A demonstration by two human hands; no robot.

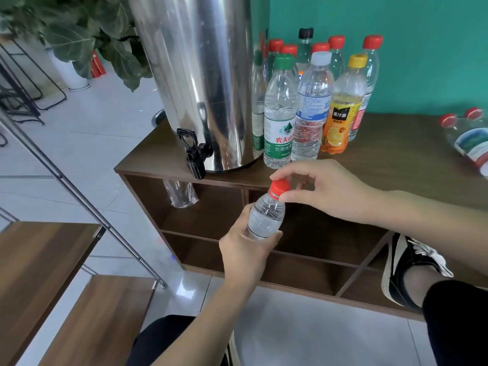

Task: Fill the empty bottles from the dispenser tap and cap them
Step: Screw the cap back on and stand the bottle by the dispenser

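Observation:
My left hand [245, 249] grips a clear plastic bottle [266, 215] around its lower body, tilted slightly right, in front of the cabinet. My right hand [324, 188] pinches the bottle's red cap [280, 186] between thumb and fingers. The steel dispenser [195, 75] stands on the brown cabinet top [396, 154], and its black tap [194, 154] hangs over the front edge, up and left of the bottle. Several capped bottles [311, 101] stand in a cluster right of the dispenser.
Two red-capped bottles [470, 136] lie on their sides at the cabinet's far right. A clear plastic bag [181, 194] hangs below the tap in an open shelf. Wooden stools [45, 273] and a metal rail [79, 196] stand at left. My shoe [404, 268] rests on a lower shelf.

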